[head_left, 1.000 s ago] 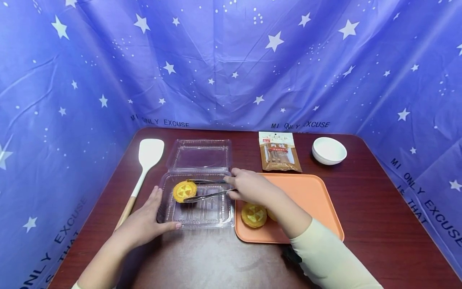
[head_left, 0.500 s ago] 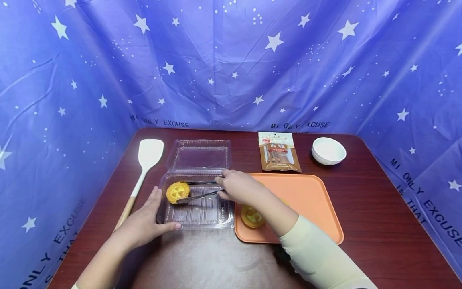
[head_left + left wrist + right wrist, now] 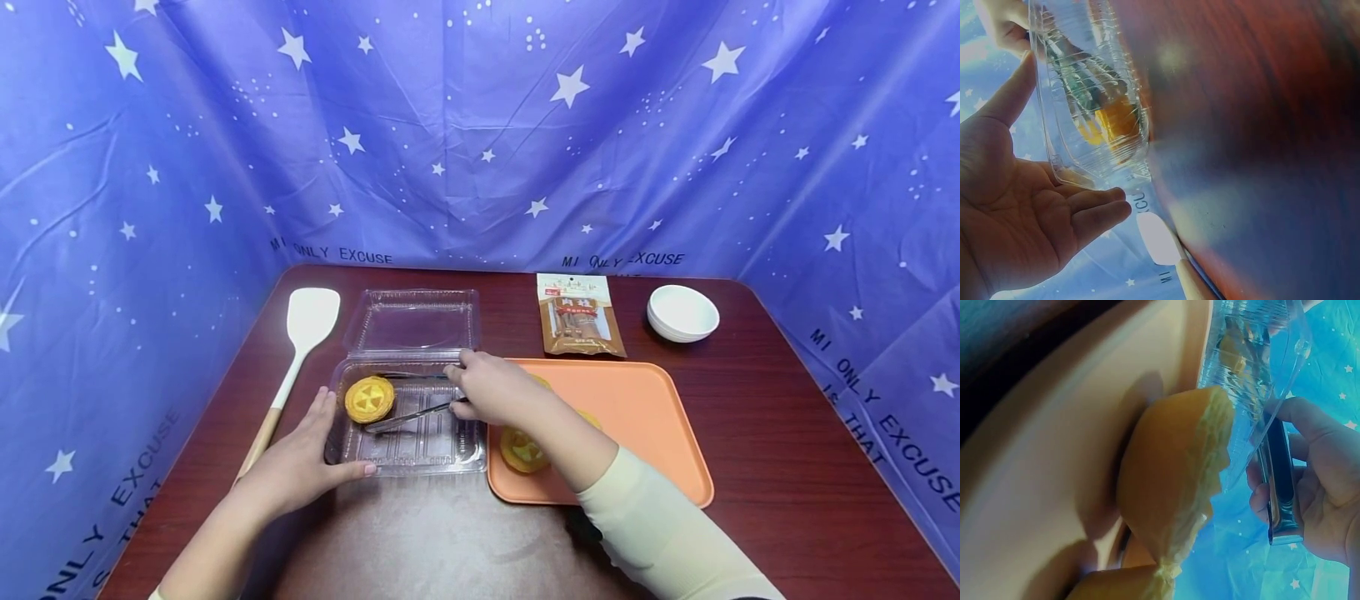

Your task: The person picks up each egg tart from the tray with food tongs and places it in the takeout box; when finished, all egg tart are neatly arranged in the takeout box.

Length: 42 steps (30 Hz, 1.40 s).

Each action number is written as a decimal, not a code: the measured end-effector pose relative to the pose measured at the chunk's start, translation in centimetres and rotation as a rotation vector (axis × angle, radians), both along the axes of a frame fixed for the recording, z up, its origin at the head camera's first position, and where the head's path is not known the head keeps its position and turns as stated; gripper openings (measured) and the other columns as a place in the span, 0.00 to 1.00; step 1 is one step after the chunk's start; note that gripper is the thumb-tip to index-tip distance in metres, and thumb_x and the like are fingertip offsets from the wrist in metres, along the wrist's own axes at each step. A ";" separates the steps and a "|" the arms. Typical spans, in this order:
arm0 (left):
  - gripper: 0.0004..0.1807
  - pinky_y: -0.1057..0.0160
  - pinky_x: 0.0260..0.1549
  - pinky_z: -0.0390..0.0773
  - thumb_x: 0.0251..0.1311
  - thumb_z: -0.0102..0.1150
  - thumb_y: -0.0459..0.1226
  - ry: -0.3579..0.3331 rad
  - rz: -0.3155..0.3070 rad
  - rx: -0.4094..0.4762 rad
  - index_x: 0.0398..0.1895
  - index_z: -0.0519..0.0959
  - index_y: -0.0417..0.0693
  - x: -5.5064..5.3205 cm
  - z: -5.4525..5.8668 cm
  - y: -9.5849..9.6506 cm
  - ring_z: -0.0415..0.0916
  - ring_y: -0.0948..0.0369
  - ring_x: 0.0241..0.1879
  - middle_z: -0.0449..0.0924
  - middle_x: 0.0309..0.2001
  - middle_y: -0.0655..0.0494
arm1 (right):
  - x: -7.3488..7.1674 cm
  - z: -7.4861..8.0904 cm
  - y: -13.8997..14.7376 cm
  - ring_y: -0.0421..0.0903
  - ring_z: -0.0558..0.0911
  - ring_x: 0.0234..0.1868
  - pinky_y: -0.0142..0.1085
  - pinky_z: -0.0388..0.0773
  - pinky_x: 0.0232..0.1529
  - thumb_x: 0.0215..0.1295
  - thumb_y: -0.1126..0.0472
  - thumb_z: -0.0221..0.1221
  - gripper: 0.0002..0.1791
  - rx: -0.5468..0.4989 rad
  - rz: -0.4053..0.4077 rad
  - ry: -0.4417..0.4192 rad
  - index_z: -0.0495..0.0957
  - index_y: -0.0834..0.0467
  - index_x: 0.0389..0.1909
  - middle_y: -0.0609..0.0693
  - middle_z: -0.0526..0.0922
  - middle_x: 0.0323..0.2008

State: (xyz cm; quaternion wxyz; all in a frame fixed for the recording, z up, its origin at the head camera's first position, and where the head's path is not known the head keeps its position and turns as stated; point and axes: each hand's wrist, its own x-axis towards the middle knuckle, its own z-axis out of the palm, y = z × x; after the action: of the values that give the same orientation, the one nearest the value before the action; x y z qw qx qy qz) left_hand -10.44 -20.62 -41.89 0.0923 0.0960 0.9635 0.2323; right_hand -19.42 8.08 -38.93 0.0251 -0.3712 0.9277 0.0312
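In the head view an egg tart (image 3: 370, 400) sits in the left part of a clear plastic clamshell box (image 3: 450, 457) whose lid (image 3: 417, 321) lies folded back. My right hand (image 3: 495, 387) grips metal tongs (image 3: 1282, 481), their arms spread beside the tart, the near arm apart from it. My left hand (image 3: 300, 458) is at the box's left front corner, fingers along the left side and thumb at the front edge. The left wrist view shows its palm and straight fingers against the clear wall. More egg tarts (image 3: 1175, 469) rest on the orange tray (image 3: 645, 433), partly hidden by my right forearm.
A white spatula (image 3: 311, 321) with a wooden handle lies left of the box. Behind the tray are a brown and white packet (image 3: 581, 321) and white stacked bowls (image 3: 682, 312). A blue starry cloth (image 3: 480, 167) surrounds the table.
The right hand and tongs moved left, carrying the tart toward the box's left side. Then the tongs spread and let go of the tart. The left hand stayed in place.
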 end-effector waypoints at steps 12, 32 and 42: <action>0.73 0.35 0.66 0.59 0.43 0.58 0.75 -0.001 0.006 -0.003 0.76 0.43 0.30 0.1 0.1 0.0 0.50 0.36 0.73 0.39 0.77 0.32 | 0.4 2.0 3.1 0.49 0.79 0.45 0.44 0.80 0.53 0.64 0.43 0.60 0.35 -0.075 -0.042 -0.022 0.71 0.56 0.68 0.55 0.76 0.50; 0.73 0.36 0.66 0.58 0.43 0.60 0.74 -0.015 0.010 0.000 0.76 0.41 0.31 0.0 0.2 0.2 0.47 0.37 0.74 0.38 0.77 0.32 | 1.4 5.1 12.3 0.48 0.80 0.37 0.45 0.80 0.41 0.61 0.47 0.64 0.30 -0.277 -0.177 0.067 0.75 0.57 0.62 0.54 0.77 0.49; 0.73 0.36 0.66 0.60 0.43 0.61 0.73 -0.012 0.014 -0.007 0.77 0.41 0.31 0.1 0.3 0.2 0.48 0.37 0.74 0.39 0.77 0.32 | 3.0 5.3 16.4 0.46 0.77 0.34 0.46 0.78 0.40 0.63 0.50 0.63 0.29 -0.309 -0.234 0.090 0.75 0.57 0.63 0.53 0.77 0.42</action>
State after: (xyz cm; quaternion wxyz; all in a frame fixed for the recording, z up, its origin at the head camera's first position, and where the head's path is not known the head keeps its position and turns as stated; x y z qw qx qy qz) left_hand -10.39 -20.39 -41.62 0.0967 0.0876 0.9644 0.2300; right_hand -16.46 24.47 -33.61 -0.0701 -0.2584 0.9585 -0.0981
